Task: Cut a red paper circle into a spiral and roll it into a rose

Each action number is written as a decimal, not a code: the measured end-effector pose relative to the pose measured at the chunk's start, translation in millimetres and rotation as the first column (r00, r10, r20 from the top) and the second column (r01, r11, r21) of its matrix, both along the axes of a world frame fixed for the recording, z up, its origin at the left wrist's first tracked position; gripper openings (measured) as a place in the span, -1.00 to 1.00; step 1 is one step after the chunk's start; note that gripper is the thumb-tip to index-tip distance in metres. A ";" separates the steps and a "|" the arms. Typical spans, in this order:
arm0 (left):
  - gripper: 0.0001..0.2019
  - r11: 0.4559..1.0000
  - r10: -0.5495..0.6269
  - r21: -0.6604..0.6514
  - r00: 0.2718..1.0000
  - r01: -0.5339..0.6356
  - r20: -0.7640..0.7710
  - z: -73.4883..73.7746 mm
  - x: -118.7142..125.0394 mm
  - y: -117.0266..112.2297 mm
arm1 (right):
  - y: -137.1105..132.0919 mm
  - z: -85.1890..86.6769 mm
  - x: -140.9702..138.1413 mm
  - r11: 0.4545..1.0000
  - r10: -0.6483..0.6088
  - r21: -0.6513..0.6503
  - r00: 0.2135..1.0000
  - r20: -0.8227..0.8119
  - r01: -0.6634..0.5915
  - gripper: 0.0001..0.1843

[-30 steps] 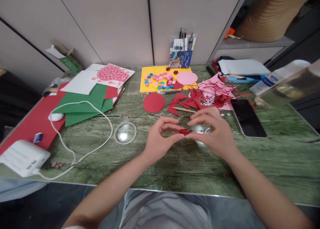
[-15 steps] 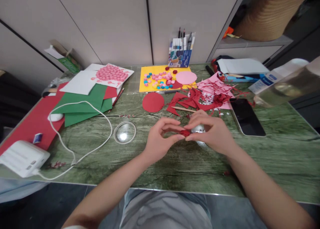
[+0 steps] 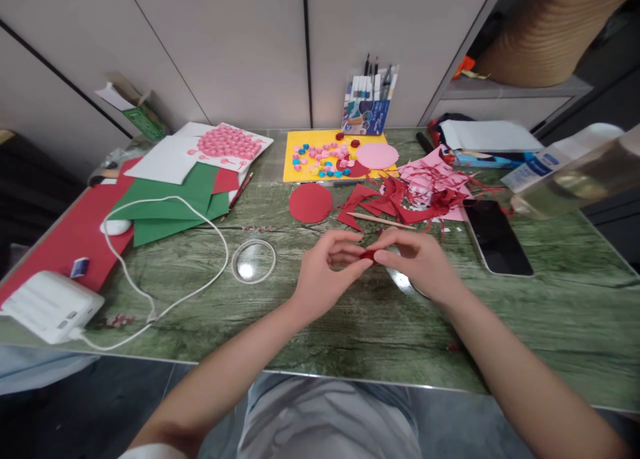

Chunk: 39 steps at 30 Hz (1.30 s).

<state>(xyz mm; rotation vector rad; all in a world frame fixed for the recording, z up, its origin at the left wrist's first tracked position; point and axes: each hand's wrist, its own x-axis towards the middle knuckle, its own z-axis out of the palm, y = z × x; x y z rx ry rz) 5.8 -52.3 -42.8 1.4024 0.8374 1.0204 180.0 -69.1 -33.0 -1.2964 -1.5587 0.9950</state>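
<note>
Between the fingertips of my left hand and my right hand is a small piece of rolled red paper. Both hands are closed in a pinch on it, just above the table, and fingers cover much of the piece. Beyond them lie a wooden stick with a pointed end and red paper scraps. A red paper circle is farther left. Small pink, blue and yellow paper pieces and a pink paper circle rest on a yellow sheet. Something shiny under my right hand is mostly hidden.
To the left are a roll of clear tape, a white cable, a white charger and green paper. On the right are pink paper strips, a phone and a clear jug.
My right thumb has shifted over the red paper piece, and the fingers have turned it slightly. The silvery object near my right hand is now mostly covered. The view has shifted a little.
</note>
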 end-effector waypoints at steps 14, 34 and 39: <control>-0.71 0.980 0.057 0.196 0.996 -0.042 -0.073 3.1 -2.2 -1.9 | -4.6 2.5 -4.2 0.976 -0.054 0.216 0.997 0.061 0.040 -0.95; -0.72 0.888 0.173 0.438 0.984 -0.141 -0.035 -4.7 -0.7 -8.8 | -11.2 2.1 -5.5 0.743 -0.261 0.648 0.819 0.511 -0.167 -0.82; -0.70 0.899 0.171 0.404 0.985 -0.167 0.028 -4.7 0.4 -10.8 | -12.7 -0.5 -8.2 0.728 -0.281 0.671 0.832 0.478 -0.140 -0.79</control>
